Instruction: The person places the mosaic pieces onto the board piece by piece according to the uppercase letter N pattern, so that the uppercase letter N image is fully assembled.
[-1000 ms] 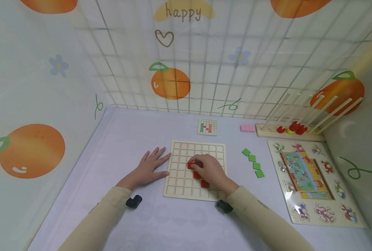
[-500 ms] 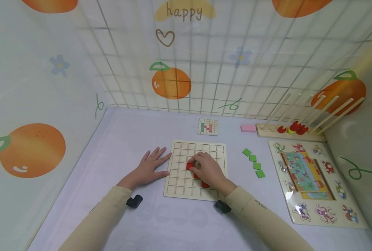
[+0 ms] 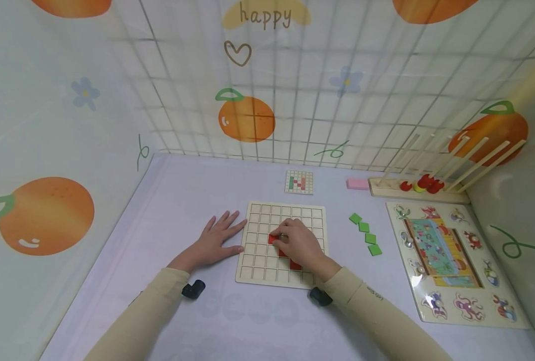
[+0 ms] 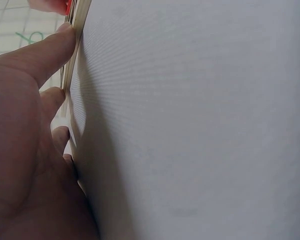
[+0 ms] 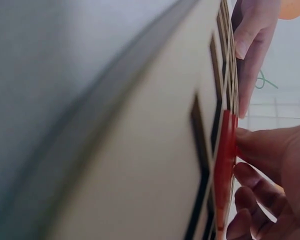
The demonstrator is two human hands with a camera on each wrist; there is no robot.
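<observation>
A wooden grid board (image 3: 255,260) lies flat at the middle of the table. With thumb and forefinger, my right hand (image 3: 302,245) pinches a red square tile (image 3: 272,239) at a cell near the board's centre. Two more red tiles, one of them the lower tile (image 3: 296,264), sit in cells stepping down to the right, partly covered by that hand. My left hand (image 3: 211,243) rests on the table with fingers spread, its thumb and forefinger touching the board's left edge. In the left wrist view the thumb (image 4: 45,55) meets the board's side.
Several green square tiles (image 3: 363,227) lie right of the board. Behind it are a small printed pattern card (image 3: 299,182) and a pink block (image 3: 357,184). At the right stand a wooden rod rack (image 3: 380,188) with beads and a picture puzzle board (image 3: 414,296).
My right hand has shifted slightly to the left with the red tile, which settles against its cell. The left hand stays where it was.
</observation>
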